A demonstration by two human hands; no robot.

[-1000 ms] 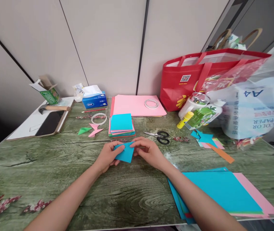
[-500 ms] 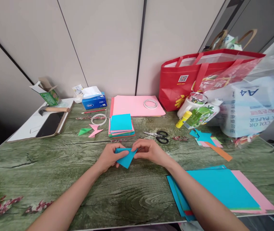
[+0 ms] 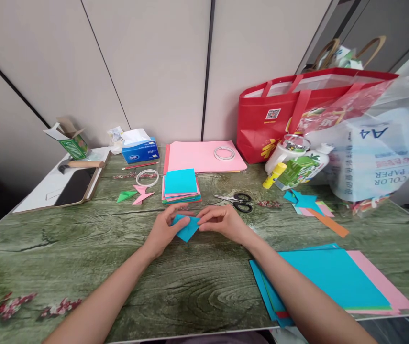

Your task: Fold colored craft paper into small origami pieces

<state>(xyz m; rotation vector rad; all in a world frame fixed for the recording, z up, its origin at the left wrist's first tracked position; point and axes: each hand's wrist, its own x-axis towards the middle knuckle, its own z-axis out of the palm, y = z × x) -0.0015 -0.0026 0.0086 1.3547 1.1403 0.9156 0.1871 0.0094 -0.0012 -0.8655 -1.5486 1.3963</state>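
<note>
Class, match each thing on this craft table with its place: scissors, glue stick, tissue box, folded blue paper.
Things:
1 scissors
2 glue stick
3 tissue box
4 folded blue paper

Places:
a left of the pink sheets
b pinched between the left hand and the right hand
c flat on the table, just beyond the right hand
d beside the white jar

Pairs: 1-c, 2-d, 3-a, 4-b

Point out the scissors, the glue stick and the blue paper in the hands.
scissors [image 3: 234, 200], head view, pivot between the blades and black handles.
glue stick [image 3: 275, 175], head view, middle of the yellow tube.
blue paper [image 3: 187, 230], head view, its uncovered lower corner.
</note>
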